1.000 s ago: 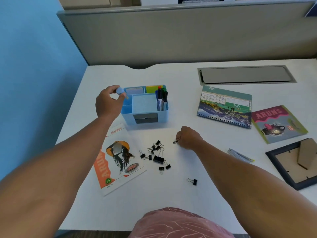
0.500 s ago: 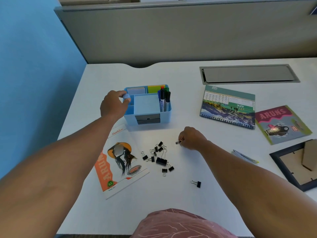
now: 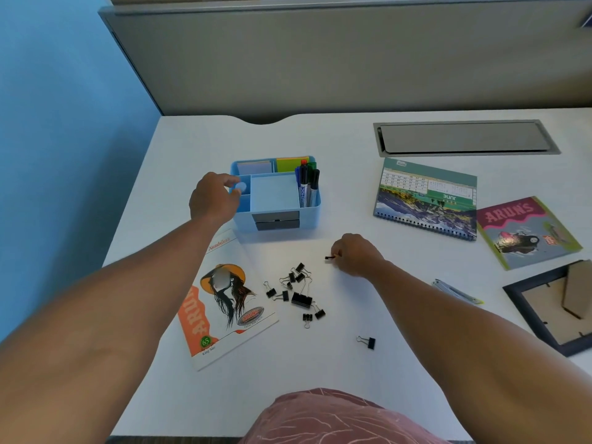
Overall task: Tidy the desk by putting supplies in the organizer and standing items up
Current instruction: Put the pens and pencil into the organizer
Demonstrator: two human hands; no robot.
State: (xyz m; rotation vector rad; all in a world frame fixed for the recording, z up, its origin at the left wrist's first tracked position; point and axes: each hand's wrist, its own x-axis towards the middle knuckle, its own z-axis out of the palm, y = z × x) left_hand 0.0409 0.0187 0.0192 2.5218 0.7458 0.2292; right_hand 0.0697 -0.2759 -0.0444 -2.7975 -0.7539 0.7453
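- The fingers (image 3: pixel 231 184) of the left hand (image 3: pixel 213 198) pinched a small pale-blue round object (image 3: pixel 240 187) just over the left compartment of the blue organizer (image 3: pixel 276 196); the fingers (image 3: pixel 337 254) of the right hand (image 3: pixel 355 254) were curled around one small black binder clip (image 3: pixel 329 257), low against the worktop (image 3: pixel 336 373)
- Judged from this, the step in hand was stowing small supplies: the left hand was about to let its piece drop into the compartment, and the right would next need to carry its clip up over the organizer's front wall to an open slot
- The largest flat things lay apart from this work: a calendar (image 3: pixel 426 200) and a magazine (image 3: pixel 528 232) to the right, a face-down picture frame (image 3: pixel 557 306) at the right edge, a booklet (image 3: pixel 224 299) by the left forearm, and probably await standing up
- Open room lay between organizer and clips, so the right hand's path looked free; the markers (image 3: pixel 307 184) standing in the right slot were the thing to steer clear of
- The loose pile of binder clips (image 3: pixel 298 291) sat just beside the booklet; a lone clip (image 3: pixel 368 341) lay nearer the person, well apart from any edge
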